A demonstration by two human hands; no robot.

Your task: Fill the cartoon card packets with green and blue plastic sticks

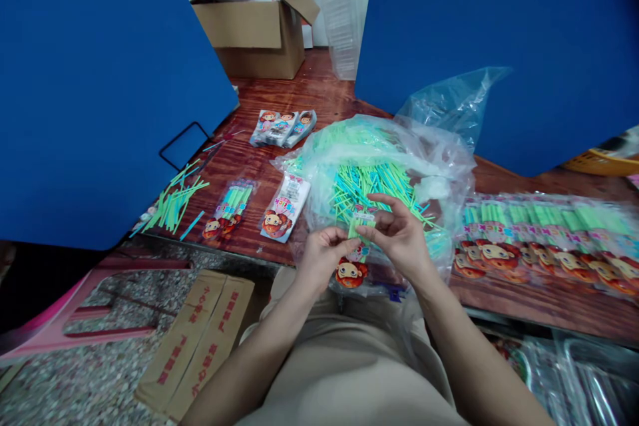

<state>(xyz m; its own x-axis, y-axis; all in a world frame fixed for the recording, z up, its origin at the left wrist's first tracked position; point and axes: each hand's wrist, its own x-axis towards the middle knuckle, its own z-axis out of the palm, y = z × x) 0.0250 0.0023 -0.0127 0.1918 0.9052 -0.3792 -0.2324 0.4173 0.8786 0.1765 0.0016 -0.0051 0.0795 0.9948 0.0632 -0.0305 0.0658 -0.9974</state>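
Packets (539, 246) right of the plastic bag (439, 166)

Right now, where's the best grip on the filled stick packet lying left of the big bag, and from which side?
Probably the cartoon header end of the stick packet. The packet lies flat on the wooden table, with that end toward the person, and it looks flatter than the part filled with sticks. Come from the near side with the left hand, pinching the edges.

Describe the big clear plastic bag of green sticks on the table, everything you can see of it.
The thin, clear plastic bag lies creased and puffed on the reddish wood table, with a limp corner rising toward the upper right. It is heaped with pale green and aqua sticks. The left hand and right hand hold a small packet above its near side.
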